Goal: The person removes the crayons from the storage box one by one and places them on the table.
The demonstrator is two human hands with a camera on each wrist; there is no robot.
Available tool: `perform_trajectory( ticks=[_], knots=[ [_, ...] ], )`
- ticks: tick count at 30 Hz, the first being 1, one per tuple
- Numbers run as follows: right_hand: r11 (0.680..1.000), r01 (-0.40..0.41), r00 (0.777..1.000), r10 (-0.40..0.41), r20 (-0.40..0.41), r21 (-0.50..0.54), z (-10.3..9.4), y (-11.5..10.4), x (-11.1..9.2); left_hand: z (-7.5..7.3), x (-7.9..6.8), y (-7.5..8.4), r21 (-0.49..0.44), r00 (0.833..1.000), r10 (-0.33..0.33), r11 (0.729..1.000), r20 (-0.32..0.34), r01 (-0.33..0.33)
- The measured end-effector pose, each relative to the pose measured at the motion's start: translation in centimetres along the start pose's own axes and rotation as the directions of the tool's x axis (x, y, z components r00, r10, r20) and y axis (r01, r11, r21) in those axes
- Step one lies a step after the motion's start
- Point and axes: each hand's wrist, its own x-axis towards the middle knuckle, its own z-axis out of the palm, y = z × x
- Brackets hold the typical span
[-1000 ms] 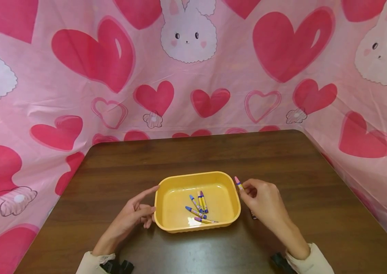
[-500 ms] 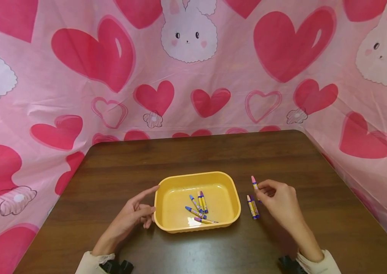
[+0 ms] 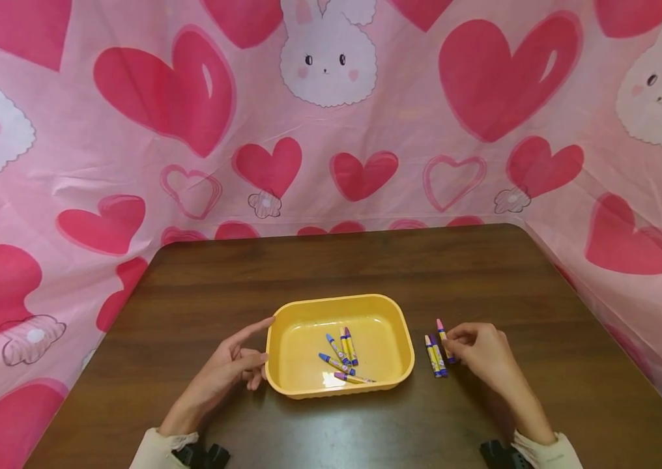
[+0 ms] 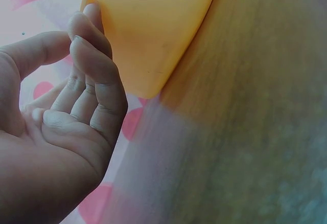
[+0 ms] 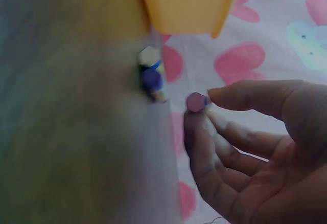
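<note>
My right hand (image 3: 486, 352) pinches a pink-tipped crayon (image 3: 441, 327) between thumb and fingertips, close over the table just right of two other crayons. Those two, a peach-tipped crayon (image 3: 431, 357) and a purple-tipped crayon (image 3: 438, 358), lie side by side. In the right wrist view the held crayon (image 5: 195, 102) shows end-on between the fingers. My left hand (image 3: 225, 368) touches the left side of a yellow tray (image 3: 275, 345), index finger stretched to its far corner and thumb at the rim. Inside the tray lie several crayons (image 3: 337, 363), with blue, purple and peach tips.
A dark brown wooden table (image 3: 331, 267) bears the tray and crayons. A pink cloth (image 3: 401, 98) printed with hearts and rabbits hangs behind it and along both sides.
My right hand has moved right, away from the tray's right rim, then lowered the pink crayon beside the two on the table. The left hand and the tray have stayed in place.
</note>
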Motion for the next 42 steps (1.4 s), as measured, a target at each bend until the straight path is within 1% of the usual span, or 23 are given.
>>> perform_trajectory(
  ticks=[3, 7, 14, 22, 26, 31, 36, 42],
  knots=[
    [0.999, -0.033, 0.998, 0.033, 0.052, 0.001, 0.3, 0.6, -0.1, 0.1, 0.1, 0.1, -0.012, 1.000, 0.003, 1.000, 0.003, -0.003],
    [0.998, -0.067, 0.994, 0.065, 0.083, 0.013, 0.5, 1.1, -0.1, 0.1, 0.1, 0.2, -0.016, 1.000, 0.014, 1.000, 0.004, -0.013],
    [0.996, -0.076, 0.989, 0.070, 0.129, 0.049, 0.5, 1.1, -0.1, 0.1, 0.0, 0.2, -0.001, 1.000, -0.008, 1.000, -0.007, 0.008],
    [0.997, -0.064, 0.990, 0.059, 0.129, 0.037, 0.7, 1.3, -0.1, 0.1, -0.1, 0.3, -0.009, 1.000, -0.011, 1.000, -0.008, 0.011],
    [0.998, -0.057, 0.990, 0.054, 0.128, 0.025, 0.7, 1.5, 0.0, 0.1, 0.0, 0.3, 0.004, 1.000, -0.016, 1.000, -0.009, 0.016],
    [0.998, -0.055, 0.989, 0.049, 0.137, 0.041, 0.8, 1.4, 0.2, 0.0, -0.1, 0.4, 0.025, 1.000, -0.019, 0.999, -0.022, 0.020],
    [0.998, -0.044, 0.991, 0.038, 0.129, 0.043, 0.8, 1.3, 0.2, -0.1, -0.1, 0.4, 0.034, 1.000, 0.001, 0.999, -0.020, 0.000],
    [1.000, -0.023, 0.992, 0.024, 0.124, -0.014, 0.6, 1.2, -0.2, -0.2, 0.0, 0.2, 0.010, 0.999, 0.031, 0.999, 0.016, -0.032]
  ],
)
